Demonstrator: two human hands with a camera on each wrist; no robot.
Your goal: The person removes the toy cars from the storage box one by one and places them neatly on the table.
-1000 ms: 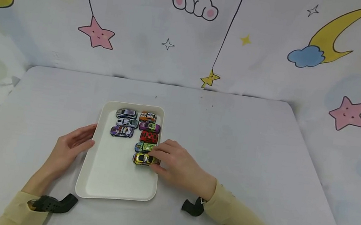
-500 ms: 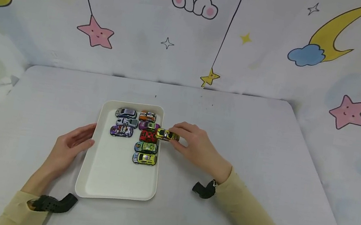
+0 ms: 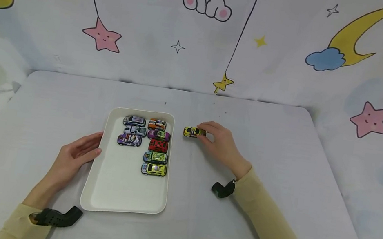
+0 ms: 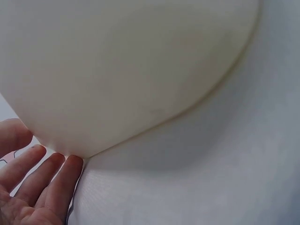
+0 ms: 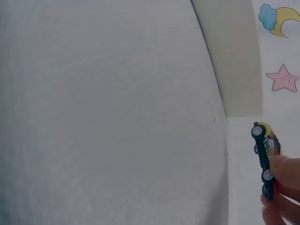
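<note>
Right of the white tray [image 3: 125, 192], my right hand [image 3: 220, 143] pinches a yellow-and-black toy car [image 3: 191, 132] by its right end, between thumb and fingers. In the right wrist view this toy car [image 5: 267, 159] shows its wheels and dark underside. My left hand [image 3: 72, 156] lies against the tray's left side, its extended fingertips touching the wall. Seen from the left wrist, those fingers [image 4: 63, 180] meet the tray's outer wall [image 4: 140, 84]. Inside the tray, a right column holds several toy cars, among them a red one [image 3: 158, 146] and a yellow one [image 3: 153, 169].
A left column in the tray has a silver car [image 3: 134, 121], a white-grey car [image 3: 135, 131] and a purple car [image 3: 129, 140]. The white-covered table [image 3: 265, 147] extends around the tray, with a cartoon-printed backdrop [image 3: 147, 18] behind it.
My right hand has lifted the yellow-and-black car off the tray's right edge and carried it away from me and to the right. The left hand and tray have stayed put.
</note>
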